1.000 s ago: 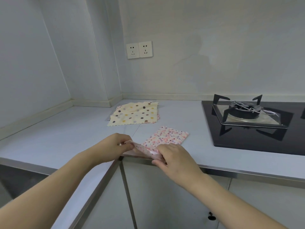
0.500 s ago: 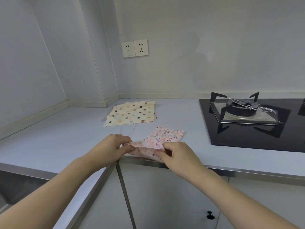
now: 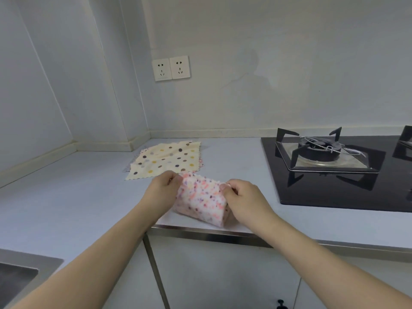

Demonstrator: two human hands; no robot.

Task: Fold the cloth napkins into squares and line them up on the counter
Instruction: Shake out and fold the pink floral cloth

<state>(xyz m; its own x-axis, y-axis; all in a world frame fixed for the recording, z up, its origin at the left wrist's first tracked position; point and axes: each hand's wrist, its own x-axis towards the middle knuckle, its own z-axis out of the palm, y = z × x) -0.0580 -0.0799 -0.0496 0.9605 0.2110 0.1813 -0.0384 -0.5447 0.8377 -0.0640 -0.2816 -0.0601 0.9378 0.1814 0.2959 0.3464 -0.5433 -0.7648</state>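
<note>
Pinching soft speckled napkin, left hand, right hand

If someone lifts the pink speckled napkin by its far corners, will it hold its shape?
Probably not: the pink speckled napkin already curves and sags between the left hand and right hand. It looks thin and light, so pushing would likely bunch it.

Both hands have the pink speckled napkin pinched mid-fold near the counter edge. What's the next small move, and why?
Probably carry the pinched edge forward and lay it down onto the far edge. The left hand and right hand each pinch a top corner of the pink speckled napkin, which arches up over the counter, its fold not yet flat. Then press it flat.
</note>
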